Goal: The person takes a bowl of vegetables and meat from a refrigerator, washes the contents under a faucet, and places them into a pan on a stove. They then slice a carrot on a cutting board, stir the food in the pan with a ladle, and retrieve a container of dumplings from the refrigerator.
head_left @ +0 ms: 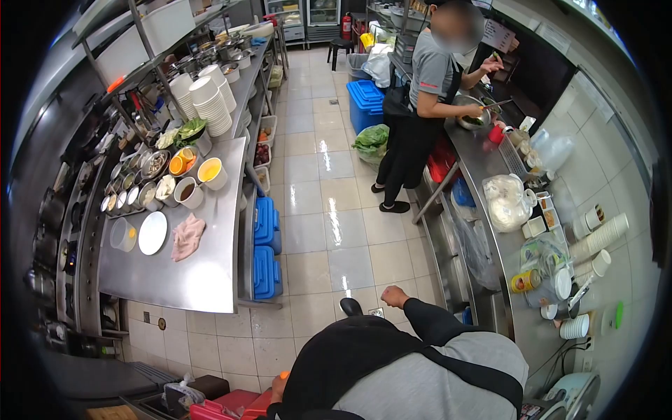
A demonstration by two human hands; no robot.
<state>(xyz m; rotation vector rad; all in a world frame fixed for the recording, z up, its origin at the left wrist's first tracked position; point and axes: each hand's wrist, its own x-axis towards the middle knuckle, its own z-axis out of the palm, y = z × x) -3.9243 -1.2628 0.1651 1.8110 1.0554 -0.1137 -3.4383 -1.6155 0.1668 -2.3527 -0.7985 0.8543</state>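
My right hand [394, 297] hangs over the tiled floor with its fingers curled closed, and nothing shows in it. Low in the view my left hand [278, 388] is mostly hidden by my black apron [329, 350]. A small bright orange thing [285, 375] shows at its fingers, which seem closed around it; its kind cannot be made out. Red plastic containers [234, 402] are just beside that hand. The tip of my dark shoe [351, 306] shows ahead of me on the floor.
A steel table [203, 280] on the left bears a white plate [153, 233], a pink cloth [187, 237] and several tubs. At the right counter [483, 168] a co-worker [434, 91] holds a knife over a metal bowl [472, 120]. Blue bins [266, 273] stand under the table.
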